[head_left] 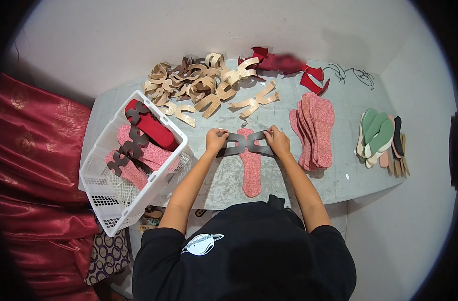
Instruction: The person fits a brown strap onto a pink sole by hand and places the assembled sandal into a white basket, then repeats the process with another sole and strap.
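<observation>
My left hand [217, 141] pinches one side of a dark brown, X-shaped sandal upper [257, 136]. The opposite side is gripped between the thumb and fingers of my right hand [277, 142], so the piece is spread flat between both hands. It crosses over the front part of a pink speckled insole [251, 173], whose narrow end points toward me. To the right of my right hand lies a stack of similar pink insoles [321, 130].
A white plastic basket [149, 185] at left holds pink insoles with brown uppers and a red piece. Beige and brown uppers [193, 83] pile up at the back, near red pieces [281, 62] and a black cord [357, 75]. Green, black and tan soles [378, 133] lie far right.
</observation>
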Demonstrator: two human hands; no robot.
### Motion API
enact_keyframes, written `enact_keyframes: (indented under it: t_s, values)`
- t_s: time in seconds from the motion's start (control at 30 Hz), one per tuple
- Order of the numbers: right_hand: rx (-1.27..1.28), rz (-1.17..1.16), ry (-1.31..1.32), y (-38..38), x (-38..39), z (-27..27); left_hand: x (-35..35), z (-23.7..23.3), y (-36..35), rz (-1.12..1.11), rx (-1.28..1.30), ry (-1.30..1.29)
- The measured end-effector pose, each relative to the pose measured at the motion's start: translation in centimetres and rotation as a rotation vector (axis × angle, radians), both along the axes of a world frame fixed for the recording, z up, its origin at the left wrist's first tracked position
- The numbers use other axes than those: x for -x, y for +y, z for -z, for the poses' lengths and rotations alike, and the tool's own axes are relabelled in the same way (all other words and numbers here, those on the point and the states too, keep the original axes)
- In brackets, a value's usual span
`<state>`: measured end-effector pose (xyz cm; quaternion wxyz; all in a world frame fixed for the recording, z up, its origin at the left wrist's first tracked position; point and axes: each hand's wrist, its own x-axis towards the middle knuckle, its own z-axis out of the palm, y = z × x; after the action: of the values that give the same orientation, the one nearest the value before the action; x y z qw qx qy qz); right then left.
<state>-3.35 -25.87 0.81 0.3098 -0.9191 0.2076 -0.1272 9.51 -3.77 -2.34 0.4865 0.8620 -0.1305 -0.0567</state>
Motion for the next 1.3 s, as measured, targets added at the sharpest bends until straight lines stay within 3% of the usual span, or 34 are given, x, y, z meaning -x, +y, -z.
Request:
enact_keyframes:
  t_s: [0.1, 0.4, 0.47, 0.5, 0.7, 0.77, 1.3]
  values:
    - [-0.043, 0.005, 0.041, 0.0, 0.1, -0.8, -0.6, 0.5, 0.0, 0.009, 0.056, 0.101]
    - [0.028, 0.005, 0.035, -0.3, 0.1, 0.4, 0.4, -0.4, -0.4, 0.048, -0.084, -0.135]
    - [0.036, 0.007, 0.043, -0.3, 0.1, 0.5, 0.7, -1.0, -0.5, 0.01, 0.0, 0.102]
    - [0.033, 0.01, 0.042, -0.2, 0.1, 0.4, 0.5, -0.5, -0.5, 0.011, 0.0, 0.103]
    - [0.069, 0.012, 0.032, -0.1, 0.2, 0.6, 0.5, 0.2, -0.3, 0.007, 0.027, 0.07]
    - [0.089, 0.015, 0.02, -0.2, 0.2, 0.9, 0.8, -0.3, -0.5, 0.006, -0.065, -0.074]
    - [0.086, -0.009, 0.041, -0.4, -0.2, 0.9, 1.3, -1.1, -0.6, 0.022, -0.131, -0.069]
